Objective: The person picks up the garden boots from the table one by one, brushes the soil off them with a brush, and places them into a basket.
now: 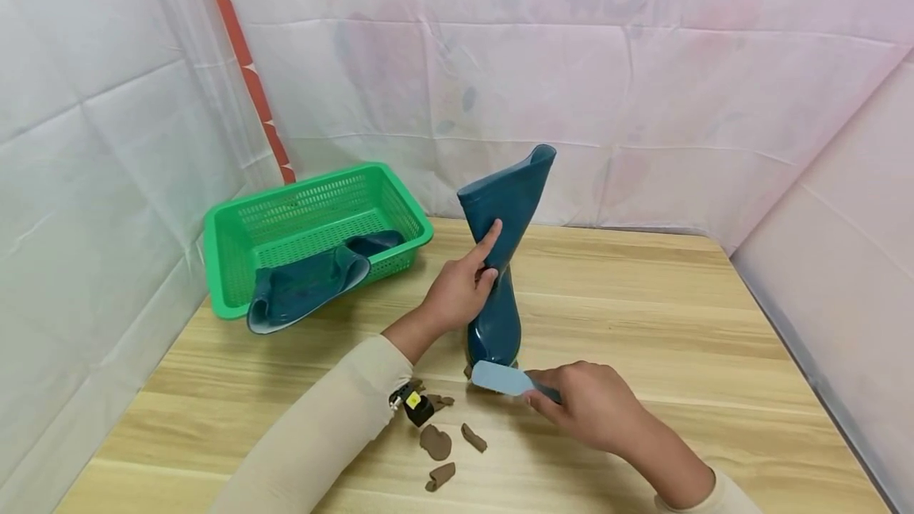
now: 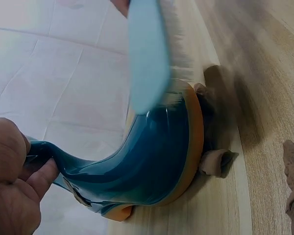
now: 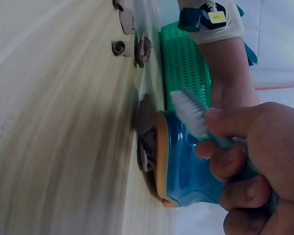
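Note:
A glossy blue rubber boot (image 1: 494, 327) stands on the wooden table, its toe toward me and its shaft leaning right. My left hand (image 1: 460, 288) grips the shaft near the ankle, index finger stretched along it. In the left wrist view the boot's tan sole (image 2: 193, 132) shows, with brown clay-like pieces (image 2: 215, 162) beside it. With curled fingers my right hand (image 1: 593, 403) holds a light blue scrubbing brush (image 1: 501, 378) by its handle, the head over the toe. White bristles (image 3: 187, 110) face the boot in the right wrist view.
At the back left a green plastic basket (image 1: 228, 260) holds a second blue boot (image 1: 307, 285), its shaft hanging over the rim. Several brown clay-like flakes (image 1: 435, 443) lie on the table (image 1: 643, 300) near its front. White sheeting (image 1: 500, 86) hangs around the table.

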The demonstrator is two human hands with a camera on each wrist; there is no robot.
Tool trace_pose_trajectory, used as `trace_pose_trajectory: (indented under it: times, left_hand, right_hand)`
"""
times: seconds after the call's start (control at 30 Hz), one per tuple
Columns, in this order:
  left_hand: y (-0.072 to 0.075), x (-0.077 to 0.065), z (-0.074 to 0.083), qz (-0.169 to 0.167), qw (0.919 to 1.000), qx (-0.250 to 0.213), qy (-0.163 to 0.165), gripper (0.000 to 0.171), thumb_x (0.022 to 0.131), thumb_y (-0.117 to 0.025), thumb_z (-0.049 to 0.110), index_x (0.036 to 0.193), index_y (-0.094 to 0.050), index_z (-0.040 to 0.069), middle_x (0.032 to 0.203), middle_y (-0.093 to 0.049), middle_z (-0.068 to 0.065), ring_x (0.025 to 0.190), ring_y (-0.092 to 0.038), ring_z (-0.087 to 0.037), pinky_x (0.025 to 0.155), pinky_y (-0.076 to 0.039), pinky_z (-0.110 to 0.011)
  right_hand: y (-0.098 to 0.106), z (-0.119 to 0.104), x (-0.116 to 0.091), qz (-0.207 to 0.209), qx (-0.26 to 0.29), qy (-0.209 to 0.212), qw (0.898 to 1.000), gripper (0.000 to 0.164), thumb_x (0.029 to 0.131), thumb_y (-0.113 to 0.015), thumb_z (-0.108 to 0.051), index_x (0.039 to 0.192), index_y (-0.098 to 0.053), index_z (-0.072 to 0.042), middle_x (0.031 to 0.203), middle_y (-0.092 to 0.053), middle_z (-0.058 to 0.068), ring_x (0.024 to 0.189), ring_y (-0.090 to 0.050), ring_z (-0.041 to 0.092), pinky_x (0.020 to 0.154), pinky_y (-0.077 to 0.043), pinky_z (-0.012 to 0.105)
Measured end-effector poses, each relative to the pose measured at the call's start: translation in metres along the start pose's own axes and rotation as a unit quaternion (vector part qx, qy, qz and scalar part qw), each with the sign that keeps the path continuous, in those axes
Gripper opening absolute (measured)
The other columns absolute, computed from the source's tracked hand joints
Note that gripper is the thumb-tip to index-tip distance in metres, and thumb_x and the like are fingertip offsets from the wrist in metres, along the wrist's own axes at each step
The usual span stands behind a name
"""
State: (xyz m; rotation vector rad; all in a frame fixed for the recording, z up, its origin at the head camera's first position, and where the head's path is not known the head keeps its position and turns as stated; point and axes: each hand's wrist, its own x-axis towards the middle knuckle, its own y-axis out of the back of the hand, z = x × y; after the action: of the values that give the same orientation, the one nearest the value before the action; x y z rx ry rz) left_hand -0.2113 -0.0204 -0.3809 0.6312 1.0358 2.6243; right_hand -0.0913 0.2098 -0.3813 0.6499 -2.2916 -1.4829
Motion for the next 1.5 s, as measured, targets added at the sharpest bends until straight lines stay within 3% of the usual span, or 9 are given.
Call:
trace_pose_trajectory:
  times: [0.13,0.27,0.6,0.83,1.1,1.2,1.37,1.43,1.5]
  left_hand:
    - [-0.001,0.001,0.0,0.015,0.9998,0.0,-0.01,0.075,0.108,-0.054,0.014,0.166,-0.011,0.035,0.097,-0.066,-0.01,0.074,-0.06,-0.017,0.068,-0.049,-0.032]
    - [-0.001,0.001,-0.002,0.044,0.9988,-0.004,-0.021,0.072,0.106,-0.057,0.011,0.166,-0.019,0.029,0.143,-0.046,-0.022,0.093,-0.06,-0.021,0.078,-0.052,-0.035]
    - [0.008,0.005,-0.003,0.065,0.9935,0.016,-0.092,0.063,0.108,-0.041,-0.003,0.165,-0.025,0.018,0.135,-0.049,-0.021,0.099,-0.057,-0.027,0.079,-0.049,-0.038]
    - [0.012,0.007,-0.002,0.092,0.9809,0.114,-0.127,0.058,0.1,-0.057,-0.007,0.152,-0.049,0.019,0.128,-0.058,-0.018,0.083,-0.064,-0.023,0.071,-0.056,-0.035]
    - [0.019,0.019,-0.002,0.146,0.9648,0.136,-0.171,0.032,0.101,-0.061,-0.003,0.122,-0.072,0.018,0.154,-0.03,-0.026,0.134,-0.045,-0.038,0.099,-0.05,-0.047]
    - [0.019,0.019,-0.003,0.131,0.9605,0.142,-0.2,0.05,0.098,-0.063,-0.006,0.136,-0.063,0.025,0.155,-0.032,-0.025,0.129,-0.051,-0.037,0.091,-0.055,-0.043]
    - [0.011,0.018,-0.005,0.07,0.9601,0.143,-0.23,0.1,0.101,-0.058,-0.004,0.165,0.006,0.039,0.151,-0.039,-0.024,0.101,-0.066,-0.03,0.066,-0.055,-0.034]
    - [0.008,0.017,-0.008,0.044,0.9691,0.142,-0.197,0.092,0.105,-0.055,0.003,0.166,0.007,0.03,0.151,-0.041,-0.022,0.102,-0.066,-0.029,0.07,-0.055,-0.036]
    - [0.004,0.018,-0.012,0.007,0.9789,0.139,-0.15,0.068,0.108,-0.053,0.01,0.166,-0.018,0.016,0.151,-0.044,-0.02,0.113,-0.063,-0.029,0.085,-0.054,-0.038]
  right_hand:
    - [0.004,0.002,-0.002,0.018,-0.009,-0.01,1.0,0.033,0.098,-0.07,-0.039,0.119,-0.079,-0.016,0.053,-0.04,-0.021,0.047,-0.031,0.0,0.045,-0.03,0.024]
    - [0.007,0.005,-0.003,0.049,-0.011,-0.025,0.998,0.034,0.099,-0.068,-0.043,0.12,-0.078,-0.018,0.053,-0.038,-0.02,0.046,-0.026,0.001,0.045,-0.027,0.024]
    - [0.006,0.009,-0.004,0.083,-0.012,-0.032,0.996,0.031,0.099,-0.069,-0.041,0.121,-0.078,-0.022,0.053,-0.036,-0.02,0.046,-0.026,-0.001,0.045,-0.027,0.024]
    - [0.004,0.012,-0.005,0.08,-0.008,-0.05,0.996,0.034,0.1,-0.067,-0.045,0.122,-0.078,-0.021,0.052,-0.035,-0.018,0.045,-0.026,0.0,0.045,-0.026,0.024]
    - [0.001,0.015,-0.007,0.086,-0.004,-0.058,0.995,0.035,0.099,-0.067,-0.045,0.123,-0.078,-0.02,0.052,-0.036,-0.018,0.046,-0.026,0.0,0.045,-0.026,0.024]
    - [0.0,0.016,-0.008,0.09,-0.003,-0.058,0.994,0.036,0.1,-0.067,-0.045,0.122,-0.078,-0.02,0.053,-0.036,-0.019,0.046,-0.026,0.0,0.045,-0.026,0.024]
    - [-0.001,0.017,-0.008,0.092,-0.002,-0.058,0.994,0.037,0.1,-0.066,-0.046,0.123,-0.077,-0.019,0.053,-0.037,-0.019,0.046,-0.028,0.0,0.045,-0.028,0.025]
    - [-0.001,0.018,-0.008,0.093,-0.004,-0.061,0.994,0.037,0.1,-0.066,-0.046,0.123,-0.077,-0.019,0.054,-0.038,-0.02,0.045,-0.029,0.0,0.045,-0.029,0.025]
    - [-0.002,0.018,-0.008,0.091,-0.006,-0.066,0.994,0.037,0.099,-0.067,-0.045,0.123,-0.077,-0.019,0.054,-0.04,-0.02,0.044,-0.029,0.001,0.044,-0.029,0.025]
